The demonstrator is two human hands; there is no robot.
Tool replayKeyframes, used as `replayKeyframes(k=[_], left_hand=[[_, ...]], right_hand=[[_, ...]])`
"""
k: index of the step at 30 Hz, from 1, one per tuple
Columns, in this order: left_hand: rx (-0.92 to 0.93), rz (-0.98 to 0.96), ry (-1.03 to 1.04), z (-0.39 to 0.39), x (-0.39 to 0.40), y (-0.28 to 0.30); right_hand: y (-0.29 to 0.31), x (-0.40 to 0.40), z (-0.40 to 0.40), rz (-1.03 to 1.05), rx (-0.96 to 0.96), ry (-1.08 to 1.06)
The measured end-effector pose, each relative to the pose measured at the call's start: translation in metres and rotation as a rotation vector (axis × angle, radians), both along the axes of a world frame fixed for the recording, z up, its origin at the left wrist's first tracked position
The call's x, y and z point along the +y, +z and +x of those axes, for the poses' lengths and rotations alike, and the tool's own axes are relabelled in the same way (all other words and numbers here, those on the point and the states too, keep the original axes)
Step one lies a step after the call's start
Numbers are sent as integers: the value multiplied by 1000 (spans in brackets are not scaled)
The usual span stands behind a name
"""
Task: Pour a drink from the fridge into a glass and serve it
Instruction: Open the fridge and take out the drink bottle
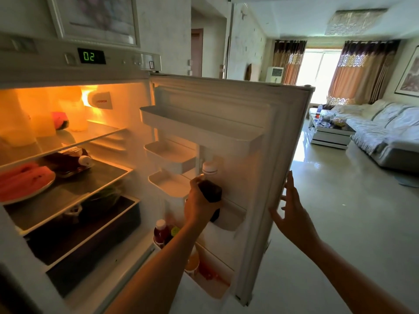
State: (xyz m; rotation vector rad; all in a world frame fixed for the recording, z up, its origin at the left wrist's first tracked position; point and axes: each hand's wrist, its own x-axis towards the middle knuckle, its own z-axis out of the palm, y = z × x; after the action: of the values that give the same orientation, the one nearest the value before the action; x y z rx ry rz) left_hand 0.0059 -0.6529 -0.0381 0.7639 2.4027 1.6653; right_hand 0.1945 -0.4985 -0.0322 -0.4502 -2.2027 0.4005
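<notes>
The fridge stands open, its door [260,137] swung out to the right. My left hand [199,207] is wrapped around a dark bottle with a white cap [210,189], held upright just above a door bin [231,219]. My right hand [288,214] rests with fingers spread against the outer edge of the door. Below my left arm, the lowest door rack holds a red drink bottle with a white cap [161,232] and an orange one [192,261]. No glass is in view.
Inside the fridge, watermelon slices on a plate [25,182], a dark lying bottle [68,163] and pale containers [40,116] fill the lit shelves. Beyond the door lies a living room with a sofa [385,137], a coffee table [328,132] and a shiny tiled floor [340,211].
</notes>
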Motion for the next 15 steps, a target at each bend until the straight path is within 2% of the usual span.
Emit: replayKeyframes(k=[3, 8, 10, 15], left_hand=[[2, 68, 44, 5, -3, -2], [67, 318, 161, 23, -19, 8], [151, 320, 158, 25, -30, 16], [307, 165, 45, 42, -61, 31]], right_hand=[[0, -1, 1, 20, 0, 28], [-2, -5, 4, 38, -16, 40], [-2, -10, 5, 43, -30, 52], [1, -29, 7, 56, -62, 69]])
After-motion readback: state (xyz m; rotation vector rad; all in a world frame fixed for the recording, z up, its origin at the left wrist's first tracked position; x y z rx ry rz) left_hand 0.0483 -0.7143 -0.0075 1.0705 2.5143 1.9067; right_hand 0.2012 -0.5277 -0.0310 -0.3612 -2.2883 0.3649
